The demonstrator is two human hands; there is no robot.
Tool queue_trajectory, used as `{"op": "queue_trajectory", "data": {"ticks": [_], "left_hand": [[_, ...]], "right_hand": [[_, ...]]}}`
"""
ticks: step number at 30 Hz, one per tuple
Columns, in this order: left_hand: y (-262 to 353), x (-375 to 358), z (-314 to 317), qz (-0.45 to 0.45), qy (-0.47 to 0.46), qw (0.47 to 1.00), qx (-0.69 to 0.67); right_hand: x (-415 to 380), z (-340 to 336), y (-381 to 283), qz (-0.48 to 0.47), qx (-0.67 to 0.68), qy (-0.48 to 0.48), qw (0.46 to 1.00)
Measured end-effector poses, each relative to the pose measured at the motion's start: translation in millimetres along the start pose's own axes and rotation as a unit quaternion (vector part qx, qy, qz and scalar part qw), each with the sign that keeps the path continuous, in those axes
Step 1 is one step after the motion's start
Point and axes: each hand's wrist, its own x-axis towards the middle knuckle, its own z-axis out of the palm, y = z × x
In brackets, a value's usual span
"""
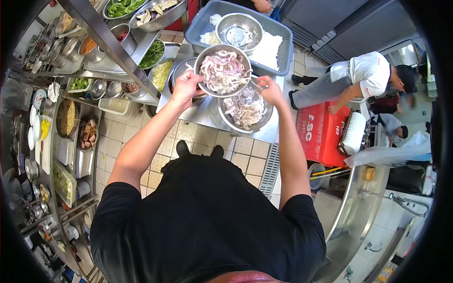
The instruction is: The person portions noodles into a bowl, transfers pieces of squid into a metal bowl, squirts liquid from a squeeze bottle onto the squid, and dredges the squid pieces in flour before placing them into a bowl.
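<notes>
My left hand [186,88] grips the rim of a steel bowl [200,87] filled with pale, pinkish squid strips [224,70]. This bowl is held up over the steel table [188,114]. My right hand [270,90] is at the bowl's right side, fingers bent together near a strip at the rim; what they hold is too small to make out. Beneath, a larger steel bowl [260,127] with more squid pieces [245,111] stands on the table, partly hidden by the upper bowl. Another bowl [178,74] is partly covered behind my left hand.
Behind the table is a grey tub [287,47] with white contents and a steel bowl [239,29]. Shelves of vegetable containers [152,54] stand left. At right, a person in white [368,70] bends beside a red box [316,129]. A sink [349,212] is lower right.
</notes>
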Motion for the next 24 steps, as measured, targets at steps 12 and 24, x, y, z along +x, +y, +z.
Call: {"op": "queue_trajectory", "data": {"ticks": [12,24], "left_hand": [[14.0,-7.8,19.6,-0.012,0.012,1.0,0.002],[-2.2,-10.9,8.2,0.03,0.061,0.997,0.027]], "right_hand": [[-1.1,126.5,30.5,-0.027,-0.12,0.05,0.991],[9.9,-9.1,7.6,-0.076,-0.055,-0.047,0.994]]}}
